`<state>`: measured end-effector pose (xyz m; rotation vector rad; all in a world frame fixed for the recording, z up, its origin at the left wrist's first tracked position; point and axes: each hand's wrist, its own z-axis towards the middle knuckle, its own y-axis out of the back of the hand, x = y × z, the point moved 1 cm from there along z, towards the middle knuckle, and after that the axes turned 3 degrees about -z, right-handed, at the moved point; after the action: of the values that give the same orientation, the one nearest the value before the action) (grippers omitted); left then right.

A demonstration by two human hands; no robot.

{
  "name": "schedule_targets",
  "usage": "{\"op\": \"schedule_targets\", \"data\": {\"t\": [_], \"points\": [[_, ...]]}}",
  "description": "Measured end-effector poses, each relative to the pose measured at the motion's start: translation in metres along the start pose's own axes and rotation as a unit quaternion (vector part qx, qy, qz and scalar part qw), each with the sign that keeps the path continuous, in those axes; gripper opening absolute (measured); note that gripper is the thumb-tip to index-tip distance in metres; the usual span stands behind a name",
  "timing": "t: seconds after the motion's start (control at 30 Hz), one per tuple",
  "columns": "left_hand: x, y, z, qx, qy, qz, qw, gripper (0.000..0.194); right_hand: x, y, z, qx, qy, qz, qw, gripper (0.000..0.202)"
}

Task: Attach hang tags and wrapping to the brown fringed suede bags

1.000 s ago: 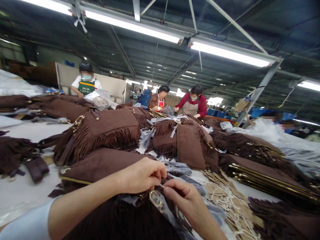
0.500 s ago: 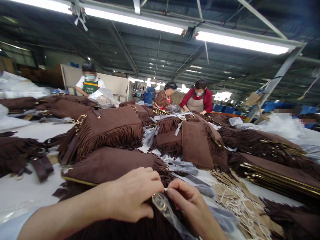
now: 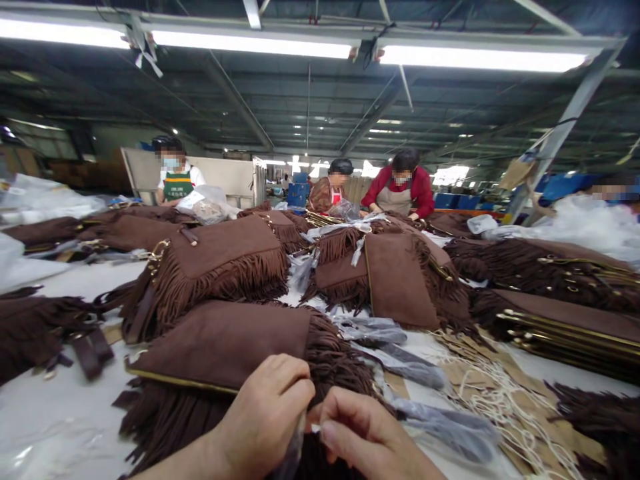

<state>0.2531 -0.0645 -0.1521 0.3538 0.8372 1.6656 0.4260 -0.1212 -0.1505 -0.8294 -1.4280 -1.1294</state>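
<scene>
In the lower middle of the head view, my left hand [image 3: 267,417] is closed, its fingers curled over the end of a clear plastic sleeve [image 3: 296,448] that hangs below them. My right hand [image 3: 367,427] is right beside it, thumb and forefinger pinched on a small white piece [image 3: 315,428], too small to name. Both hands are over dark brown fringe. Just behind them lies a brown suede fringed bag [image 3: 225,340] with a gold zipper edge. The left fingertips are partly hidden.
White strings [image 3: 505,407] on brown paper tags and plastic-wrapped straps [image 3: 445,427] lie to the right. More fringed bags [image 3: 227,253] are piled beyond, with a stack of bags [image 3: 575,333] at right. Several co-workers, one in a red top [image 3: 425,190], stand across the table.
My hands have moved lower in view and stay close together. The gold clasp in plastic seen under them before is now out of sight. The camera view has shifted slightly.
</scene>
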Motion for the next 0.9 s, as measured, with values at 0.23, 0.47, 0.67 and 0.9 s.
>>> {"op": "schedule_targets", "data": {"t": [0.23,0.47,0.67,0.9], "points": [[0.005,-0.004,-0.007,-0.03,0.02,-0.057,0.998,0.024,-0.011,0.006,0.008,-0.149,0.036,-0.084,0.985,0.025],[0.004,0.005,-0.008,-0.013,-0.029,0.015,0.999,0.024,-0.021,-0.003,0.002,-0.098,-0.038,0.03,0.994,0.036],[-0.005,0.011,-0.003,-0.031,-0.139,0.18,0.973,0.026,-0.025,-0.015,-0.003,-0.03,-0.002,0.067,0.997,0.045],[0.005,0.012,0.0,-0.056,-0.08,0.068,0.993,0.015,-0.017,-0.008,-0.004,-0.074,0.066,0.096,0.99,0.041]]}}
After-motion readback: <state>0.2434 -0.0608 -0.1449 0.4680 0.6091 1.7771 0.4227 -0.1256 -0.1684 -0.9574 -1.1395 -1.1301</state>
